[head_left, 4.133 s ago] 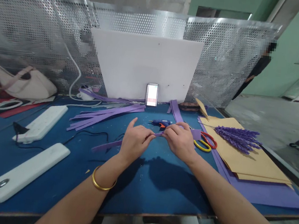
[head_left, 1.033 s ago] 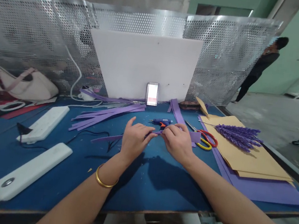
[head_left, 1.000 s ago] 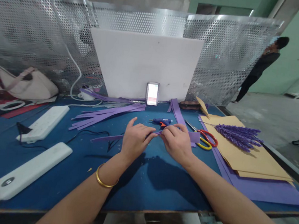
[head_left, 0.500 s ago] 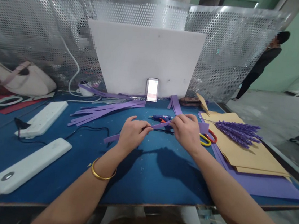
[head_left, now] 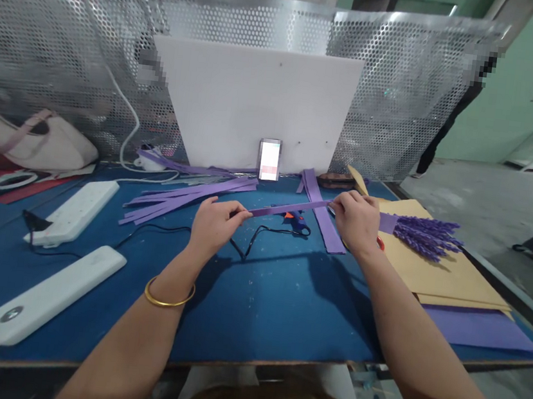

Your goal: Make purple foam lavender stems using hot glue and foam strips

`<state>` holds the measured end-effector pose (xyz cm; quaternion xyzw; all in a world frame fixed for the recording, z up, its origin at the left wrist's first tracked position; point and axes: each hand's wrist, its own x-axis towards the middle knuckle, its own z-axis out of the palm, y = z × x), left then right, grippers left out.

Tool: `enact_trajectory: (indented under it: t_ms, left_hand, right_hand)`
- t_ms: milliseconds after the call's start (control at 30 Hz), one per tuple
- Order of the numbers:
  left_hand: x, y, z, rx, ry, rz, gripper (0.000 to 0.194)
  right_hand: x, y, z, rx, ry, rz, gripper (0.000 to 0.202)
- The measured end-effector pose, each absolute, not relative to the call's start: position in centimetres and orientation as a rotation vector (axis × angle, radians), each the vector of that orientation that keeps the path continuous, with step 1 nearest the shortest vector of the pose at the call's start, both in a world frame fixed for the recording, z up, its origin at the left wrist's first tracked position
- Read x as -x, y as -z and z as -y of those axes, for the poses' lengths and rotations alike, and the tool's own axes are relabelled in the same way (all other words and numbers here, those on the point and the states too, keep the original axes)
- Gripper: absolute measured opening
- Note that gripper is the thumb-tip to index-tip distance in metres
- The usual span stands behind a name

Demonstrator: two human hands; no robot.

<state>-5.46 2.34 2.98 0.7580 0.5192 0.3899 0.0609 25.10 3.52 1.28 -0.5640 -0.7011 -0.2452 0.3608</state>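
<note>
Between the hands, one purple strip [head_left: 289, 208] is stretched above the worktop [head_left: 252, 314], the left hand [head_left: 215, 224] and right hand [head_left: 356, 220] each pinching it. That span looks narrow, probably already folded; the end past the right hand is wider, apparently left unfolded. Just beyond the strip: one blue glue gun [head_left: 299, 221]. Beyond the left hand: loose purple strips [head_left: 189, 200], too overlapped to count. Right of the right hand: one lavender bunch [head_left: 429, 237].
</note>
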Motion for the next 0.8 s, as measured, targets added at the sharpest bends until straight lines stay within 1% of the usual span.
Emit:
enact_trajectory:
  t_ms: [267,367,467,533,667,733,800]
  left_hand:
    - [6.8,-3.1,-3.1,-2.012,-1.297,-1.784,0.022]
    - [6.9,-2.9,-3.3,-1.778,-1.550,-1.792,0.021]
    - [7.0,-3.0,-3.6,-1.468,-1.842,-1.681,0.021]
    - [7.1,-3.1,-3.9,-1.286,-1.949,-1.621,0.026]
    - [7.0,-2.9,-4.2,-0.978,-2.049,-1.457,0.042]
    - [6.1,-2.5,-3.9,-0.889,-2.022,-1.317,0.049]
    - [4.5,-1.9,-3.1,-0.953,-1.875,-1.211,0.052]
  right_hand:
    - [-25.9,-1.2,-3.9,1.501,0.590,1.731,0.020]
    - [-25.4,-1.2,-3.7,1.494,0.524,1.764,0.018]
    - [-24.8,-1.1,-3.6,1.477,0.407,1.784,0.017]
    - [-24.5,-1.1,-3.4,1.467,0.333,1.801,0.016]
    - [-23.4,-0.9,-3.1,1.430,0.176,1.787,0.016]
    - [-22.5,-0.8,-2.8,1.396,0.053,1.748,0.017]
    - [-21.4,-0.7,-2.3,1.368,-0.104,1.687,0.019]
